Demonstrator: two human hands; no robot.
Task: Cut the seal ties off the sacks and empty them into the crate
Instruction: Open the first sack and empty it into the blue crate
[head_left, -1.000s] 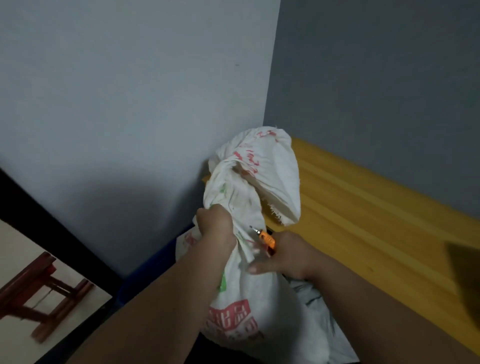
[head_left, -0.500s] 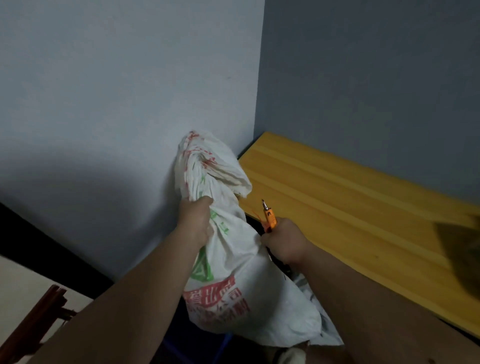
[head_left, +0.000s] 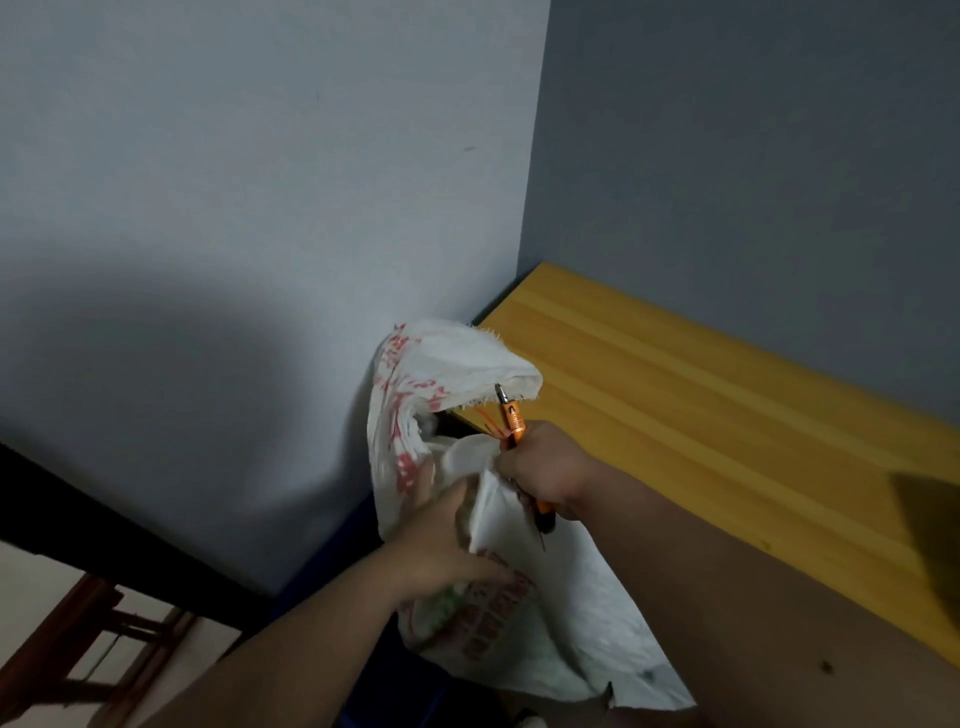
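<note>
1. Two hands are working a white sack (head_left: 498, 613) standing in the corner beside the yellow desk (head_left: 727, 415).
2. The right hand (head_left: 545, 467) is gripping an orange cutter (head_left: 511, 418), fingers curled round it.
3. The left hand (head_left: 447, 551) is pressing the sack with straight fingers.

Yellow wooden bench (head_left: 727, 415) runs along the grey wall into the corner. White sack (head_left: 561, 623) sits at its near left edge, possibly draped partly over it; contact is hidden by the arms.
</note>
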